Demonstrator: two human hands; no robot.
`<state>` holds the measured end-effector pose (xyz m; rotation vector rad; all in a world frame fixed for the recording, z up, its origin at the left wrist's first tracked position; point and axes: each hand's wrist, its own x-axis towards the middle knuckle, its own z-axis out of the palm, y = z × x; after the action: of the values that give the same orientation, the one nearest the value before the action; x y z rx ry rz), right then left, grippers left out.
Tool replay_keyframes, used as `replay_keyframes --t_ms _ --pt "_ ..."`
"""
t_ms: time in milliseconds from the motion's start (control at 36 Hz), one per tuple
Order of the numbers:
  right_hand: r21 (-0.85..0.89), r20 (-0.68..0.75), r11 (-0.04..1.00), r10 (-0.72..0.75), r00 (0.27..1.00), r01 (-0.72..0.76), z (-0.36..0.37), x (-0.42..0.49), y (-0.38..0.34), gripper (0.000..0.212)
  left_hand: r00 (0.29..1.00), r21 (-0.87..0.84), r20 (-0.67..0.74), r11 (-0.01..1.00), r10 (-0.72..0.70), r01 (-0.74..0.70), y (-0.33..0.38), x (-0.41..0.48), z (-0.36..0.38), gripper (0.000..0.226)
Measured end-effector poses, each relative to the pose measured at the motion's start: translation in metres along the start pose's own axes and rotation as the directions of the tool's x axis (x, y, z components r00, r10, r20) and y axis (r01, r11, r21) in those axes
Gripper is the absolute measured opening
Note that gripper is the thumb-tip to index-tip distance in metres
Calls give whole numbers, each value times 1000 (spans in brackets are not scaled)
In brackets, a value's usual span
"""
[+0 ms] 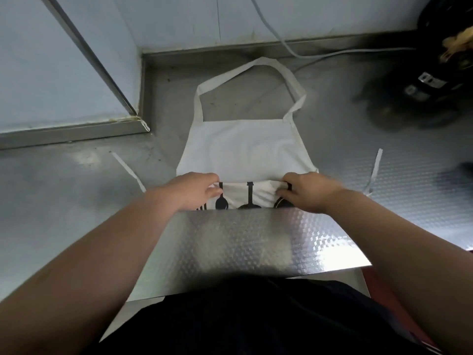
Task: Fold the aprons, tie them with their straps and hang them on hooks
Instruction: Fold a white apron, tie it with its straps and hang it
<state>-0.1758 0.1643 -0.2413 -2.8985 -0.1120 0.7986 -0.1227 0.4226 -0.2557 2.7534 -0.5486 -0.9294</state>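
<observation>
White apron (243, 149), one; hands (197, 190) (309, 192), two

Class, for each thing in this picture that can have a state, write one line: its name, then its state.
apron: lying flat on the counter, near part folded over, not tied.
neck loop: spread open on the counter.
left waist strap: loose, untied, stretched sideways.
right waist strap: loose, untied, stretched sideways.
left hand: fingers pinch the apron's folded edge.
right hand: fingers pinch the same edge.
</observation>
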Motion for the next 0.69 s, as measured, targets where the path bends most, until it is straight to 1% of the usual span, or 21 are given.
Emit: replay_keyframes --t_ms 28,56,83,111,139,167,222,250,278,333,389,417,444,500,556,583,611,667,694 --pt "-68 -13 997 28 1000 -28 3 3 0 40 996 120 -90 993 -2 13 1 3 5 30" --pt "-157 -32 986 55 998 -60 7 5 -1 43 981 234 -190 972 25 21 2 4 11 34" --pt "-228 -58 970 75 995 -86 10 7 -3 46 962 294 -264 956 64 17 3 5 17 42" --pt "-257 -88 962 74 993 -94 12 8 -6 49 946 309 -307 951 105 -6 6 5 24 50" --pt "-255 -110 964 46 993 -73 15 8 -8 53 932 299 -328 953 151 -49 8 4 31 57" --pt "-245 -114 969 4 993 -32 19 6 -10 57 925 270 -332 958 185 -94 10 2 38 60" --pt "-207 -102 977 -66 993 44 30 2 -13 60 899 197 -382 969 213 -146 12 -1 51 57" --pt "-172 -101 983 -77 992 59 36 0 -11 58 907 177 -372 974 200 -142 14 -4 56 60" --pt "-128 -105 990 -71 992 57 42 -1 -8 59 930 181 -323 976 176 -122 14 -6 60 68" --pt "-81 -90 995 -67 994 60 51 -4 -4 80 961 205 -226 972 158 -112 10 -9 71 89" --pt "-110 -44 991 -77 996 71 53 -5 -1 100 967 226 -199 968 160 -114 8 -10 69 102" --pt "-123 -36 990 -76 996 71 52 -5 -2 104 966 225 -199 967 163 -117 8 -11 68 105" --pt "-113 -47 991 -73 996 68 49 -4 -2 104 963 205 -216 971 163 -119 8 -11 65 107" --pt "-68 -88 995 -76 993 70 43 -5 -4 95 947 134 -284 984 151 -117 9 -14 59 102" --pt "-51 -122 994 -106 987 100 37 -8 -5 87 944 94 -298 989 141 -118 9 -15 49 83" --pt "-49 -143 992 -121 982 115 34 -10 -5 84 948 80 -280 988 150 -132 9 -14 43 70" --pt "-44 -166 992 -120 979 115 29 -12 -5 75 957 45 -245 988 154 -148 10 -12 37 61" --pt "-40 -172 996 -84 981 79 19 -15 -1 54 983 -69 -137 988 126 -136 11 -12 21 55" --pt "-21 -158 997 -71 985 68 13 -14 1 51 992 -119 -75 987 101 -110 11 -12 14 51"
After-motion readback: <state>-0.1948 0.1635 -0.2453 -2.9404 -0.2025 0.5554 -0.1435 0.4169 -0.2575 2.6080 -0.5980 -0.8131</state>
